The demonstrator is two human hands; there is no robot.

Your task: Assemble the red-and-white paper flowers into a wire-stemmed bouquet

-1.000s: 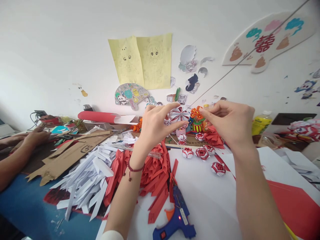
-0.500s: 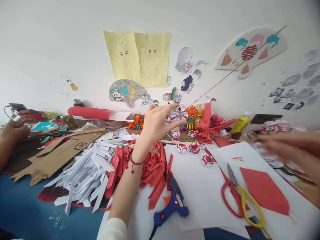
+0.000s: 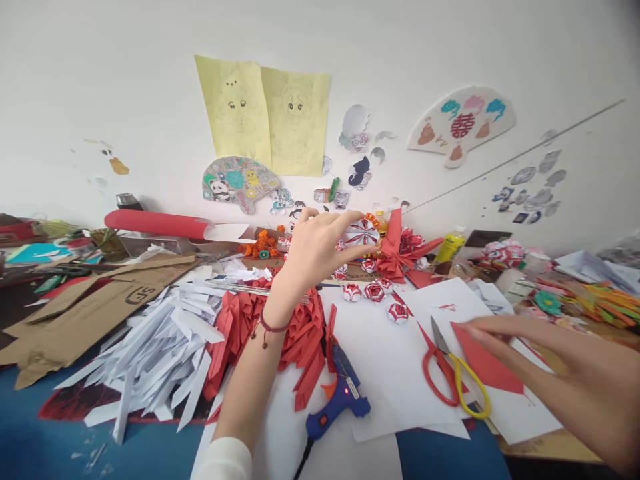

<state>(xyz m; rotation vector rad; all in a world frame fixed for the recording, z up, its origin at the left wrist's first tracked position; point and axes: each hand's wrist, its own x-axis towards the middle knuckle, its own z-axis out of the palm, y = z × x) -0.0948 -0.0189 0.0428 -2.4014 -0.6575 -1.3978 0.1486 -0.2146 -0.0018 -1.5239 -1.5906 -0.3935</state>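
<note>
My left hand is raised in the middle, with thumb and index finger closed around a red-and-white folded paper flower. A long thin wire slants up to the right from beside that flower. My right hand comes in from the right, low over a red paper sheet. Its thumb and finger are pinched close together; anything between the tips is too small to make out. Scissors with red and yellow handles lie just left of it. Below my left hand rests a blue glue gun, its light glowing.
White folded strips and red folded strips are heaped at left and centre. Cardboard lies farther left. Small red-and-white paper balls and a large red paper flower are toward the back, near the wall.
My right hand has come from the items at the right toward me, over the red sheet. The view has turned right, and another person's hand at the far left is out of sight.
</note>
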